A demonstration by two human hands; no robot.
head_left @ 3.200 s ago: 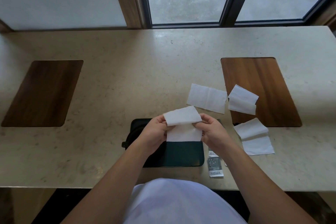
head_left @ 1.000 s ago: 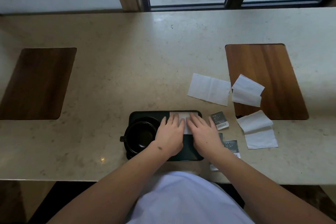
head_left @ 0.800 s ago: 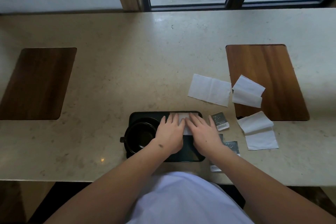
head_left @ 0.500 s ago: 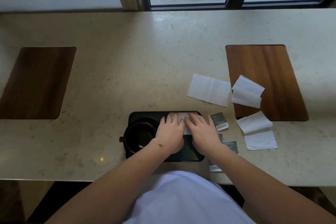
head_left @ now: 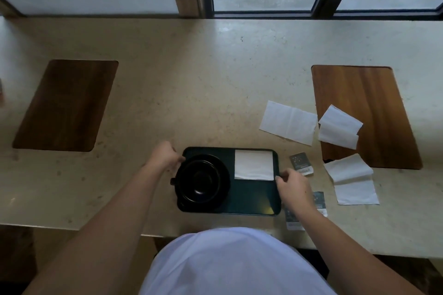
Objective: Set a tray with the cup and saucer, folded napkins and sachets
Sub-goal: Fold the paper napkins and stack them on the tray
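Note:
A dark green tray [head_left: 251,199] lies near the counter's front edge. On its left half a black cup [head_left: 199,182] stands on a black saucer [head_left: 225,173]. One folded white napkin [head_left: 254,164] lies flat on the tray's far right part. My left hand [head_left: 165,155] curls on the tray's far left corner, beside the saucer. My right hand [head_left: 291,187] pinches the tray's right rim. Three grey sachets lie off the tray to its right: one sachet [head_left: 300,163] past my fingers, a second sachet [head_left: 320,200] and a third sachet [head_left: 293,221] partly under my forearm.
Three loose white napkins lie to the right: a flat napkin [head_left: 288,122], a half-folded napkin [head_left: 339,130] on the right wooden inlay [head_left: 364,98], and another napkin [head_left: 351,179] at its near corner. A second wooden inlay [head_left: 64,105] is far left. Windows run behind the counter.
Both hands lifted off the napkin they were pressing flat and moved apart to the tray's left corner and right rim. The folded napkin now lies uncovered on the tray.

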